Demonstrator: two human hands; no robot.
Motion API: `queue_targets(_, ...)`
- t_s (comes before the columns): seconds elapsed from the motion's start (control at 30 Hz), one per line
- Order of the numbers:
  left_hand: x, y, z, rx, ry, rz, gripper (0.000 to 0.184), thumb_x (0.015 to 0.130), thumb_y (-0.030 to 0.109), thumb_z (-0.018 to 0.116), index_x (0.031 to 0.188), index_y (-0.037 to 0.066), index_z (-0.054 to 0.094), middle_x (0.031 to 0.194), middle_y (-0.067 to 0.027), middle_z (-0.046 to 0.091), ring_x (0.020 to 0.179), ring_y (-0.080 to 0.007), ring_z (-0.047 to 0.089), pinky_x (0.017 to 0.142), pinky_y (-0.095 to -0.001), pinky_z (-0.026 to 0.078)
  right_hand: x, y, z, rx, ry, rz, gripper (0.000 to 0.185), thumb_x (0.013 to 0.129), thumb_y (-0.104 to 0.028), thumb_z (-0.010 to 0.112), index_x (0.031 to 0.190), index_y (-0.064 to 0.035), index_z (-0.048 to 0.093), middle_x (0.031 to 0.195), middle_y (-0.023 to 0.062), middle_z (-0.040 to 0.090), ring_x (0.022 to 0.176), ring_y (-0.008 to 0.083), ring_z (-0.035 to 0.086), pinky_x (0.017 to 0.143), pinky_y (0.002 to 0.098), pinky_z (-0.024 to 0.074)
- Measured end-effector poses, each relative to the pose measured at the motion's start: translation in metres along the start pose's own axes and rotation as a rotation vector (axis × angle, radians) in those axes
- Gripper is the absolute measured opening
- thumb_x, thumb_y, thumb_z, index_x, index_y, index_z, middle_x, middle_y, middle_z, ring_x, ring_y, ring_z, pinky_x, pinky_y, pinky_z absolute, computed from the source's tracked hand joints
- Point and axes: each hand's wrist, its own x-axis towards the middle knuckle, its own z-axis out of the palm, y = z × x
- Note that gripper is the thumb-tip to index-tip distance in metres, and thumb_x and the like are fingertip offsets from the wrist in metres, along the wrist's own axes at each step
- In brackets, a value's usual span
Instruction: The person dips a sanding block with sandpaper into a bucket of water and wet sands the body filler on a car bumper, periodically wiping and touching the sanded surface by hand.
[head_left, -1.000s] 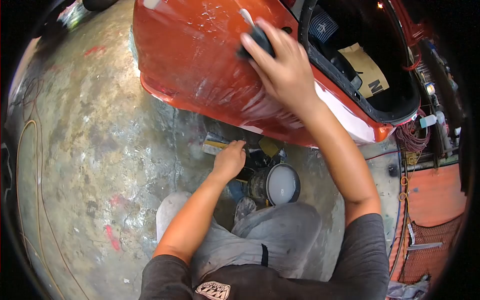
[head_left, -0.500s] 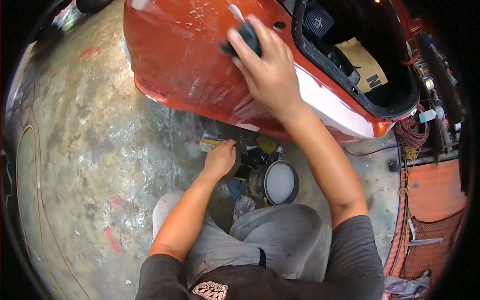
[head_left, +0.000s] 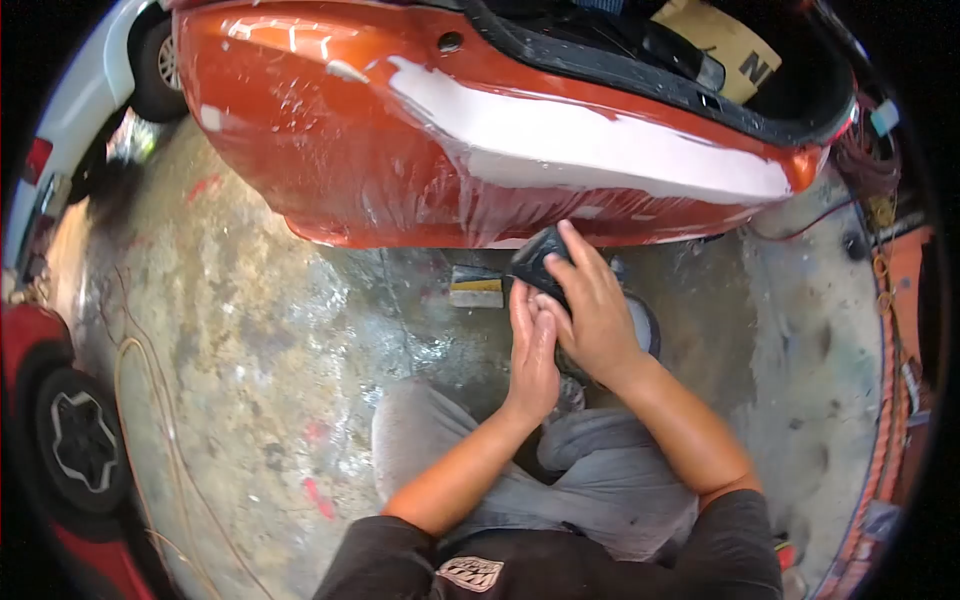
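Observation:
A piece of black sandpaper [head_left: 537,254], which looks wrapped or folded, is in my right hand [head_left: 598,318]; its fingers curve over the right side. My left hand [head_left: 535,365] is close against the right one, fingers stretched upward, with the fingertips touching the lower edge of the sandpaper. Both hands are in front of the lower edge of the orange car bumper [head_left: 360,180]. A wide white patch [head_left: 570,150] runs along the bumper, and whitish wet streaks lie below it. Behind my right hand, a bucket [head_left: 642,325] of pale liquid is mostly hidden.
A block with a yellow stripe [head_left: 477,289] lies on the wet concrete floor [head_left: 250,330] left of my hands. A hose [head_left: 150,380] trails along the left side. A red vehicle's wheel [head_left: 82,440] and a white car [head_left: 95,100] stand at the left.
My right hand has come down off the bumper with the black sandpaper. My left hand has moved right and up to meet it. The view has shifted, showing more of the bumper's white patch.

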Motion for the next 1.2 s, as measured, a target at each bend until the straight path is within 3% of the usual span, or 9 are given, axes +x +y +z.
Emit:
queue_targets(0.13,0.005,-0.001,-0.009,0.105,0.129,-0.027,0.056,0.114,0.038,0.039,0.152,-0.001,0.028,0.144,-0.0134,0.047,0.127,-0.0217,0.052,0.107,-0.0357,0.043,-0.009,-0.014,0.013,0.162,-0.07,-0.019,0.078,0.099,-0.006,0.052,0.164,-0.0006,0.01,0.167,0.0283,0.024,0.154,0.0446,0.027,0.127,0.0574,0.0164)
queue_targets(0.33,0.023,0.017,-0.028,0.487,0.358,0.027,0.07,0.108,0.055,0.05,0.132,-0.011,0.039,0.122,-0.0192,0.059,0.114,-0.0234,0.059,0.1,-0.0356,0.047,0.005,-0.014,0.015,0.57,-0.181,-0.138,0.095,0.087,0.007,0.049,0.164,0.0008,-0.006,0.169,0.0275,0.02,0.156,0.0407,0.026,0.129,0.051,0.0173)
queue_targets(0.37,0.027,0.015,-0.043,0.367,0.458,-0.056,0.059,0.108,0.039,0.059,0.143,-0.004,0.04,0.131,-0.0169,0.057,0.118,-0.0237,0.057,0.102,-0.0364,0.045,0.014,-0.016,0.015,0.677,-0.203,-0.154,0.097,0.085,0.009,0.048,0.164,0.0008,-0.006,0.169,0.0274,0.02,0.155,0.0408,0.027,0.129,0.0493,0.0181)
queue_targets(0.47,0.049,0.056,-0.053,0.498,0.427,0.172,0.051,0.104,0.028,0.067,0.138,-0.003,0.046,0.126,-0.0144,0.057,0.114,-0.0231,0.055,0.104,-0.0366,0.043,0.053,-0.009,-0.004,0.466,0.037,-0.216,0.086,0.08,0.011,0.049,0.161,0.005,0.021,0.161,0.0257,0.037,0.148,0.0383,0.041,0.124,0.0461,0.0305)
queue_targets(0.57,0.086,0.109,-0.092,1.218,0.397,0.539,0.061,0.096,0.024,0.077,0.142,-0.003,0.048,0.129,-0.0181,0.048,0.119,-0.0287,0.048,0.107,-0.0406,0.037,0.086,0.037,-0.024,0.275,0.453,-0.175,0.07,0.082,0.011,0.051,0.152,0.0051,0.044,0.15,0.0219,0.055,0.137,0.0355,0.054,0.118,0.0448,0.0395)
queue_targets(0.67,0.123,0.166,-0.087,1.212,0.407,0.744,0.08,0.097,0.02,0.076,0.159,0.001,0.027,0.126,-0.015,0.057,0.104,-0.0186,0.06,0.086,-0.0297,0.052,0.097,0.103,-0.044,0.319,0.686,-0.116,0.07,0.086,0.016,0.049,0.154,0.001,0.042,0.148,0.0184,0.057,0.139,0.0288,0.054,0.118,0.0395,0.04)
queue_targets(0.7,0.139,0.183,-0.089,1.162,0.336,0.807,0.068,0.098,0.02,0.075,0.152,0.0,0.039,0.123,-0.0129,0.059,0.107,-0.0184,0.06,0.09,-0.0306,0.051,0.091,0.123,-0.04,0.37,0.797,-0.08,0.068,0.089,0.014,0.049,0.155,0.0003,0.04,0.147,0.0178,0.057,0.139,0.0282,0.054,0.118,0.039,0.0396)
queue_targets(1.0,0.209,0.177,-0.093,1.613,0.501,1.246,0.048,0.089,0.03,0.08,0.128,0.006,0.064,0.118,-0.0151,0.064,0.113,-0.0326,0.056,0.103,-0.0451,0.038,0.08,0.177,-0.043,-0.151,0.859,0.082,0.052,0.096,-0.006,0.065,0.146,-0.0015,0.052,0.138,0.0171,0.063,0.123,0.0285,0.065,0.105,0.0399,0.0515)
queue_targets(1.2,0.241,0.225,-0.107,1.383,0.64,1.073,0.044,0.092,0.025,0.079,0.126,0.001,0.065,0.124,-0.0207,0.064,0.116,-0.0358,0.06,0.104,-0.0454,0.044,0.078,0.18,-0.039,-0.115,0.856,0.054,0.05,0.096,-0.007,0.065,0.144,-0.001,0.053,0.137,0.018,0.064,0.12,0.0297,0.067,0.102,0.0399,0.0524)
